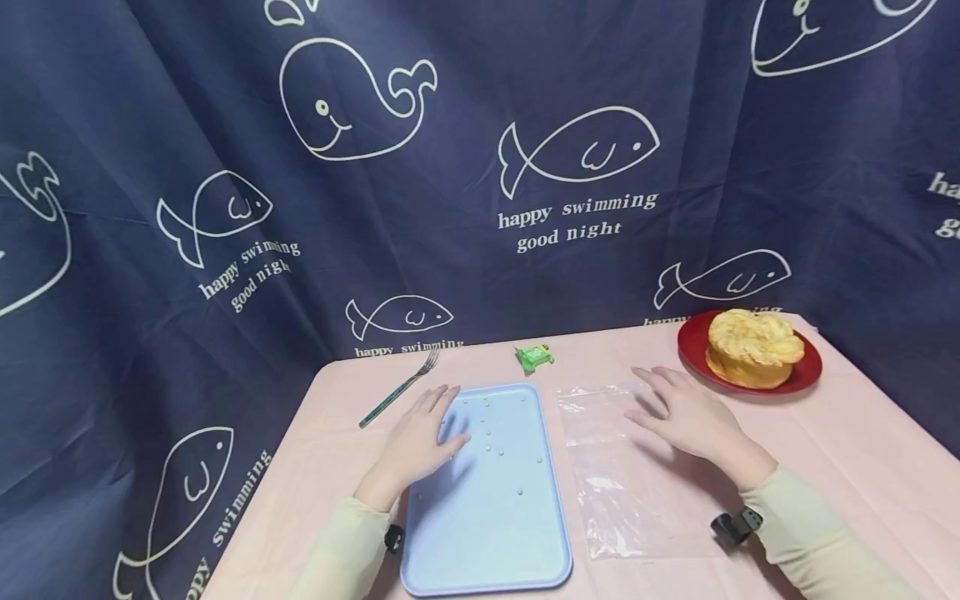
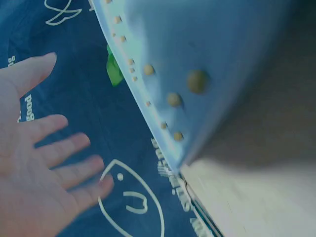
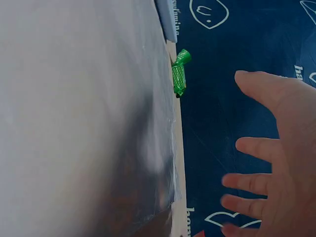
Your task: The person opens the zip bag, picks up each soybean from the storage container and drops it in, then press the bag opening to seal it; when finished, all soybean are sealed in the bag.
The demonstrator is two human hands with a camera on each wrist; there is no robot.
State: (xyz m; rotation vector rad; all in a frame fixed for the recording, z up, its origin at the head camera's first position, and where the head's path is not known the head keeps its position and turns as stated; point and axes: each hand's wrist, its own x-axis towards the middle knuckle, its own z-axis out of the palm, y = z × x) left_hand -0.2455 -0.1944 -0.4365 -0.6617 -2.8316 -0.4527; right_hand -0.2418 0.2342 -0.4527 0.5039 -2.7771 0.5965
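Observation:
My left hand (image 1: 417, 442) hovers over the left side of a light blue tray (image 1: 487, 533), its fingers spread and holding nothing. Several small round beige bits (image 2: 174, 99) lie scattered on that tray. Over the upper right part of a clear plastic bag (image 1: 607, 500) is my right hand (image 1: 686, 417), also with fingers apart and nothing in them. The bag lies flat on the pink tablecloth, right of the tray. In both wrist views the fingers are extended and apart from any object.
A fork (image 1: 401, 389) with a teal handle lies left of the tray's far end. Behind the tray sits a small green wrapped candy (image 1: 534, 357). At the back right, a red plate (image 1: 693, 346) bears a round golden bread (image 1: 753, 350). A navy whale-and-fish curtain (image 1: 465, 250) hangs behind the table.

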